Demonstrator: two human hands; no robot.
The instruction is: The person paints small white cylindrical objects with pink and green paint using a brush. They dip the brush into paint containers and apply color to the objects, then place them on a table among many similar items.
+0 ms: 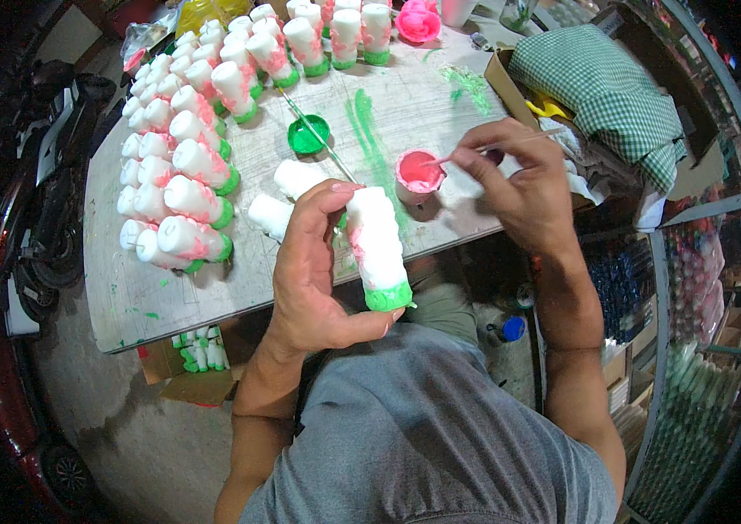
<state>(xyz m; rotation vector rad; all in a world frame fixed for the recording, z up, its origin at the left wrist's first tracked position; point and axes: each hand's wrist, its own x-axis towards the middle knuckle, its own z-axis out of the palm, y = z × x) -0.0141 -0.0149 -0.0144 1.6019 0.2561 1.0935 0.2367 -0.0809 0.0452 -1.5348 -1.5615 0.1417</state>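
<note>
My left hand [300,284] grips a white candle [377,244] with a green base and pink paint on its left side, thumb at the base and fingers at the top. A thin paintbrush [501,146] is pinched in my right hand [519,188], its tip at the cup of pink paint [418,196]. Behind the left hand lie two whiter candles [299,176]. A shallow dish of green paint [302,142] has another brush [335,159] resting across it. Rows of painted candles [196,163] stand on the left and far side.
The worn white table [213,307] has green smears. At right, a carton [510,87] holds a green checked cloth [602,96]. A pink rose-shaped thing [418,22] stands at the back. Below the table is a box of green-and-white pieces [187,380]; shelves [702,419] stand right.
</note>
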